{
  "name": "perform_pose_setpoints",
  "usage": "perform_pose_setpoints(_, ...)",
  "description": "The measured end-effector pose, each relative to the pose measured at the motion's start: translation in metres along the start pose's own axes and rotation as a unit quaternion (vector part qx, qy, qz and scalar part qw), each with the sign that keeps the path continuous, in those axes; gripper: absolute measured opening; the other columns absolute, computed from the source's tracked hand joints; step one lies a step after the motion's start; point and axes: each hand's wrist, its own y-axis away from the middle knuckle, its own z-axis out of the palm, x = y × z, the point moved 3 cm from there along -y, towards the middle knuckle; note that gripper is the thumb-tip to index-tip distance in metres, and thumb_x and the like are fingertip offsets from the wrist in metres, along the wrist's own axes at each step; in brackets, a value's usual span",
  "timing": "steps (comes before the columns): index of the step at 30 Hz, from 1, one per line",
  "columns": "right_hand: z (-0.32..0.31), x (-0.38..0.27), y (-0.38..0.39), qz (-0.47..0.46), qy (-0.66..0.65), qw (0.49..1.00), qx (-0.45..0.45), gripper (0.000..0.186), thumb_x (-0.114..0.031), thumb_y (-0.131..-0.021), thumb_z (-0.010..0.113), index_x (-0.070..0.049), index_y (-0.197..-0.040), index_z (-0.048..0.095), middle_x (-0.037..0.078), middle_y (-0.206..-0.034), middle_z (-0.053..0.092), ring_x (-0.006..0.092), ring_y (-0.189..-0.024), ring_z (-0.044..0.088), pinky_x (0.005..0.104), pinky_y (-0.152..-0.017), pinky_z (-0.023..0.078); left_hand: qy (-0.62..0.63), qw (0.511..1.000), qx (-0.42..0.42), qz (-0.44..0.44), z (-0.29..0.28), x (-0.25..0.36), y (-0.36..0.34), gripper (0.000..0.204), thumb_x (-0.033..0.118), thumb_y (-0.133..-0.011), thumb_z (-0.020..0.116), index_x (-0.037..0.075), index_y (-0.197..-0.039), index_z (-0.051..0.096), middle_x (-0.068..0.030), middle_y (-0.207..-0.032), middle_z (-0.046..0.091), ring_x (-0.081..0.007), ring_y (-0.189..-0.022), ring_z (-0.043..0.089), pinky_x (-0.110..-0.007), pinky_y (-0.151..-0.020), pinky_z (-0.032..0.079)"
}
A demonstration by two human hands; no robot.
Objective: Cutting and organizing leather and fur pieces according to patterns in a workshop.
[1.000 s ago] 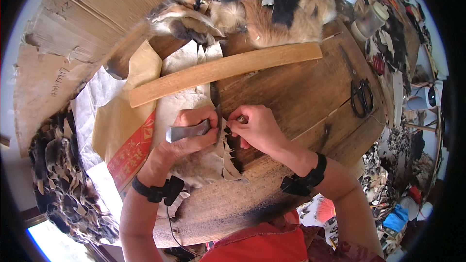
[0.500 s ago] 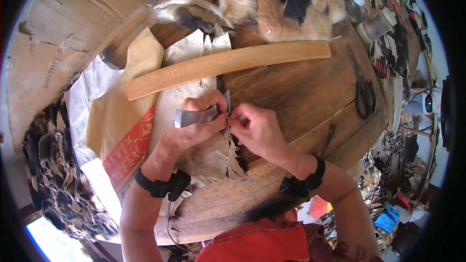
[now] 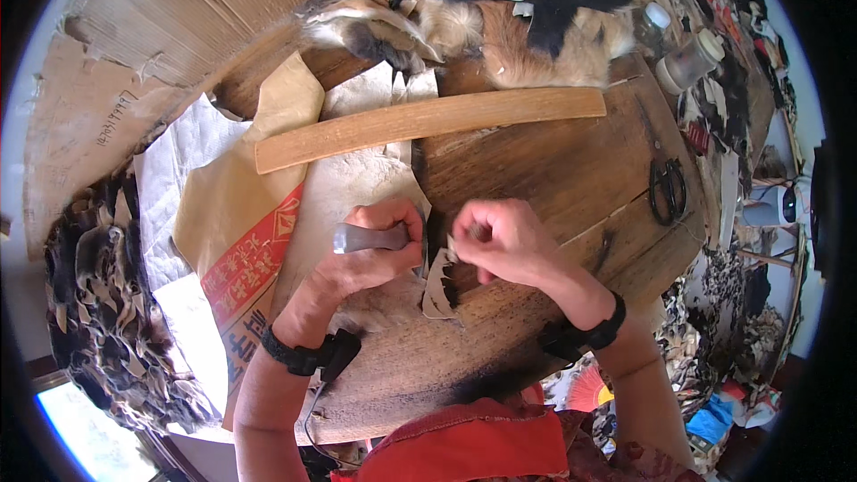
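Observation:
My left hand (image 3: pixel 379 263) is closed around a knife (image 3: pixel 359 238) with a smooth grey handle; its blade is hidden behind the fingers. Beneath that hand lies a pale hide (image 3: pixel 370 180), skin side up, with furry lower edges. Just to the right, my right hand (image 3: pixel 511 239) is closed in a pinch on the upper end of a narrow hide strip (image 3: pixel 438 290). The strip hangs down with a ragged dark edge, beside the larger hide. Whether its lower end is fully apart from the hide, I cannot tell.
A curved wooden slat (image 3: pixel 428 120) lies across the hide and a tan paper sheet (image 3: pixel 214 201). Black scissors (image 3: pixel 667 192) rest on the wooden board (image 3: pixel 544 178) at right. Furs (image 3: pixel 544 45) and a jar (image 3: pixel 692 61) stand beyond. Scraps (image 3: pixel 94 295) heap at left.
My right hand has moved right, away from my left hand, drawing the strip from the hide's edge. The knife blade, visible before, is now hidden. The whole view has shifted slightly.

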Motion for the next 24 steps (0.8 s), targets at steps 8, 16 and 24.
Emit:
perform_pose_setpoints(8,0.039,0.009,0.054,-0.237,0.305,0.916,0.112,0.039,-0.03,-0.075,0.079,-0.011,-0.105,0.063,0.014,-0.103,0.06,0.0344,-0.09,0.066,0.0425,-0.071,0.056,0.091,0.989,0.113,0.009,-0.012,0.018,0.027,0.011,0.0,-0.08,0.067,0.005,-0.085,0.058,0.0,-0.073,0.059,-0.0058,-0.068,0.055,-0.025,-0.058,0.045)
perform_pose_setpoints(16,-0.009,0.001,0.164,-0.031,0.358,0.797,-0.486,0.025,-0.025,-0.082,0.073,-0.008,-0.1,0.068,0.016,-0.093,0.067,0.0337,-0.089,0.069,0.0418,-0.072,0.055,0.031,0.983,0.176,0.041,-0.013,0.031,0.076,0.012,0.004,-0.081,0.067,0.006,-0.087,0.057,0.0005,-0.07,0.057,-0.0053,-0.064,0.053,-0.024,-0.055,0.043)
perform_pose_setpoints(24,0.056,-0.085,0.084,-0.424,0.319,0.844,-0.079,0.045,-0.027,-0.079,0.08,-0.011,-0.119,0.07,0.008,-0.127,0.066,0.0311,-0.124,0.058,0.0437,-0.105,0.047,0.065,0.931,0.214,0.29,0.065,0.066,0.1,0.019,0.011,-0.074,0.068,0.006,-0.092,0.064,-0.0138,-0.086,0.068,-0.0353,-0.079,0.067,-0.043,-0.066,0.054)
